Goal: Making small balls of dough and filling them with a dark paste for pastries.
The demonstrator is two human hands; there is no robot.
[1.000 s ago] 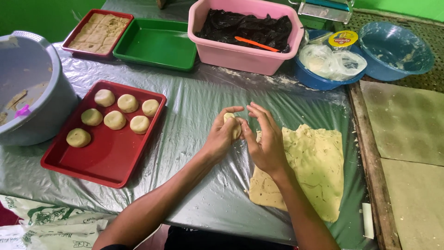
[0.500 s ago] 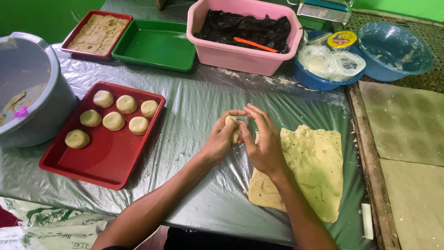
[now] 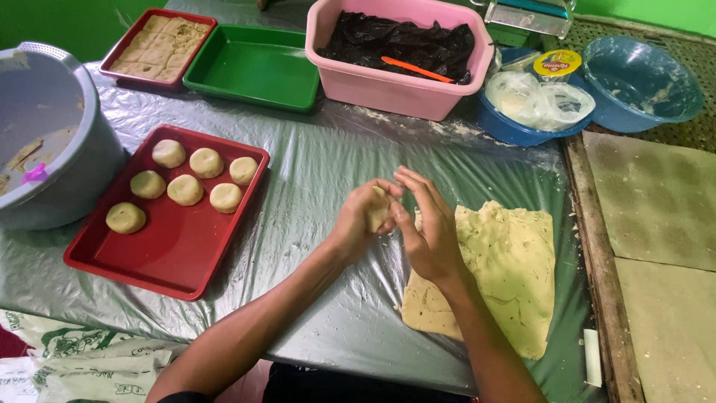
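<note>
Two hands shape a small pale dough piece (image 3: 377,209) above a plastic-covered table (image 3: 313,179).

The left hand (image 3: 358,224) cups the piece while the right hand (image 3: 429,227) presses its fingers against it, just left of a flat yellowish dough sheet (image 3: 507,269). A red rectangular tray (image 3: 179,254) holds six round dough balls (image 3: 186,189). Behind stand a pink plastic tub (image 3: 403,82) lined with a black bag, an empty green tray (image 3: 253,63), a second red tray of filling (image 3: 160,45), two blue bowls (image 3: 641,82) and a grey basin (image 3: 45,142). Green walls show at the back.
</note>
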